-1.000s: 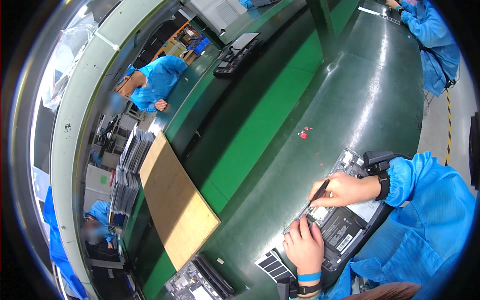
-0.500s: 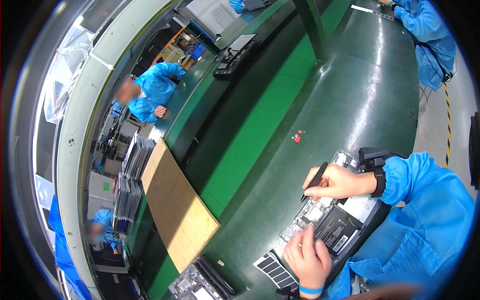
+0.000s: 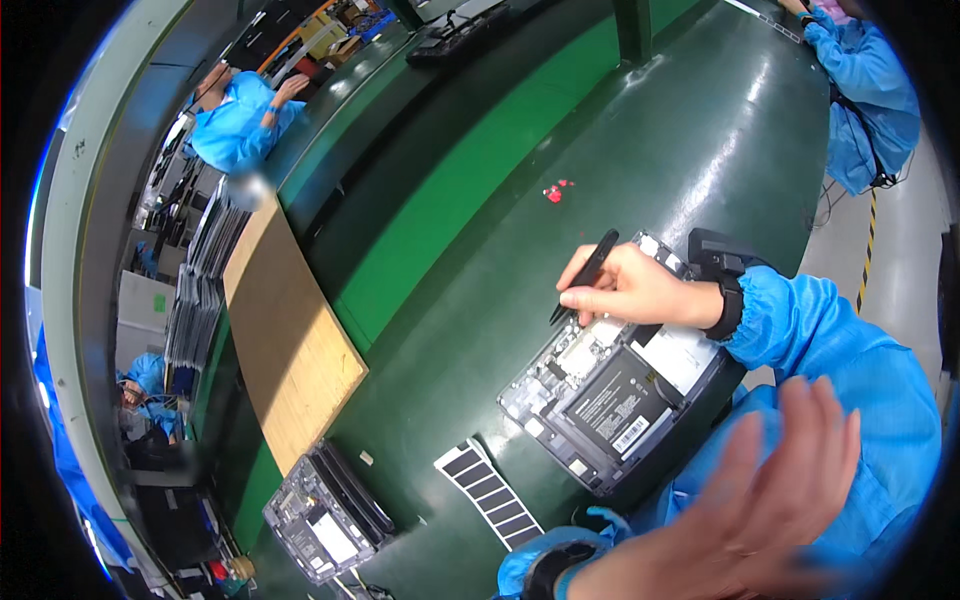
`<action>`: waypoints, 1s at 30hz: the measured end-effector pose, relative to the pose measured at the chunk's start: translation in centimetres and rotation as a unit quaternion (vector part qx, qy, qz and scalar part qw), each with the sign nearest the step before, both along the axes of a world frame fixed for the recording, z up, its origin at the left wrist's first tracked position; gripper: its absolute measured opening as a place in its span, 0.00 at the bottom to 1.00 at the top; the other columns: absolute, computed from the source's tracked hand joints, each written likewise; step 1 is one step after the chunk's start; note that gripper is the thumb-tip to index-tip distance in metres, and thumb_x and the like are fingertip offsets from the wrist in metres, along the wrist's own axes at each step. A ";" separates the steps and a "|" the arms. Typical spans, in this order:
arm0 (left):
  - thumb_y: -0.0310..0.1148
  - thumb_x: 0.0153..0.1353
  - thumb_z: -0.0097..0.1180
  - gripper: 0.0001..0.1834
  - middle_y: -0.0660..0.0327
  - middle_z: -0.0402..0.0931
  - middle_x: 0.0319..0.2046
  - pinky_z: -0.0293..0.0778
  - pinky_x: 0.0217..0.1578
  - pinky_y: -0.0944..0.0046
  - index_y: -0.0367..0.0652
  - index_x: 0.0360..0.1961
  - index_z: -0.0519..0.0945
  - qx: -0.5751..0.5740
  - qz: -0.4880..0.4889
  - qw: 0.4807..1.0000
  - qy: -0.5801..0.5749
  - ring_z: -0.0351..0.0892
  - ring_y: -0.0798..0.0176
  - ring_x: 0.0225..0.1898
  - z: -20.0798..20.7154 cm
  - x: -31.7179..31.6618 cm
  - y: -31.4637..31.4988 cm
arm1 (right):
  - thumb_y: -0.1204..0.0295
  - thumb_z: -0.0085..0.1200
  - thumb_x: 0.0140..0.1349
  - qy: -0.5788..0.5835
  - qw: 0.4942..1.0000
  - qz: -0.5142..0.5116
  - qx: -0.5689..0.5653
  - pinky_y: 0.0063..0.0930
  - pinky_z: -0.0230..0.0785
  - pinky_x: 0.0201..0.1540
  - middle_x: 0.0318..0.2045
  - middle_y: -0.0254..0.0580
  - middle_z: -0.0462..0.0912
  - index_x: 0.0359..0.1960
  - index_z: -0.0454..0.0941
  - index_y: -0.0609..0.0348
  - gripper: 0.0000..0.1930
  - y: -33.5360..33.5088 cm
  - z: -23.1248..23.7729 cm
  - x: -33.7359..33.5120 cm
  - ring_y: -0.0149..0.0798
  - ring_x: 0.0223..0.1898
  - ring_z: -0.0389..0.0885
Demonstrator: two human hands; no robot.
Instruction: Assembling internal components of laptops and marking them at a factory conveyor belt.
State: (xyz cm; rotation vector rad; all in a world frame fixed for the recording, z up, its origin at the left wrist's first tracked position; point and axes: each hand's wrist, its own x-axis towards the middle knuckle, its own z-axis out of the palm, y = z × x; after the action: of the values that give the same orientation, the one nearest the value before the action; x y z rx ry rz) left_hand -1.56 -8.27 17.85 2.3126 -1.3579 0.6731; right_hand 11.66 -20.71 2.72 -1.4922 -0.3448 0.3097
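An opened laptop base [image 3: 540,400] lies on the green table in front of me, its circuit board bare. A black battery [image 3: 620,405] with a white label fills much of its near side. My right hand [image 3: 635,285] is over the board's far part, closed on slim black tweezers [image 3: 590,270] that point down toward the board's edge. My left hand [image 3: 760,490] is raised at the lower right, apart from the laptop, holding nothing. Its fingers are stretched out and partly blurred.
Left of the laptop lies a white strip of black stickers [image 3: 487,490]. More opened laptop bases [image 3: 320,515] are stacked further left, beside a wooden board [image 3: 295,340]. Red scraps [image 3: 555,192] lie beyond. Co-workers in blue [image 3: 240,120] are at the far left and upper right.
My left hand has lifted off the laptop's near corner and swung right toward my body, its fingers now outstretched. My right hand still holds the tweezers over the board. The whole view has shifted.
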 end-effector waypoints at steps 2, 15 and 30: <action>0.36 0.57 0.51 0.14 0.59 0.74 0.42 0.67 0.51 0.62 0.48 0.46 0.75 0.071 0.099 0.980 -0.156 0.72 0.59 0.48 -0.8 -1.2 -2.0 | 0.70 0.55 0.60 -0.003 1.000 0.007 0.003 0.19 0.73 0.28 0.27 0.38 0.79 0.36 0.74 0.66 0.10 0.0 -0.3 -0.1 0.26 0.25 0.79; 0.42 0.53 0.51 0.12 0.73 0.74 0.35 0.63 0.48 0.53 0.57 0.39 0.75 0.205 0.035 0.925 -0.319 0.73 0.72 0.40 -2.5 -1.1 -2.1 | 0.66 0.56 0.59 -0.062 0.998 -0.001 -0.025 0.22 0.75 0.30 0.28 0.41 0.80 0.36 0.75 0.64 0.13 -0.5 -0.2 0.1 0.30 0.26 0.81; 0.28 0.61 0.48 0.10 0.55 0.75 0.37 0.68 0.47 0.65 0.40 0.43 0.74 -0.298 -0.123 0.771 0.550 0.73 0.61 0.42 -0.4 0.1 -1.8 | 0.64 0.57 0.59 -0.026 0.998 0.002 -0.049 0.22 0.75 0.31 0.29 0.41 0.81 0.36 0.75 0.64 0.13 -0.2 0.1 0.0 0.30 0.27 0.81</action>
State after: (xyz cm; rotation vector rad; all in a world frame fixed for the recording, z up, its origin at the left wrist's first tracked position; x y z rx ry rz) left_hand -1.48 -10.06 17.42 1.4556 -0.6701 -0.3294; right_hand 11.69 -20.89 2.78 -1.5973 -0.3790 0.2952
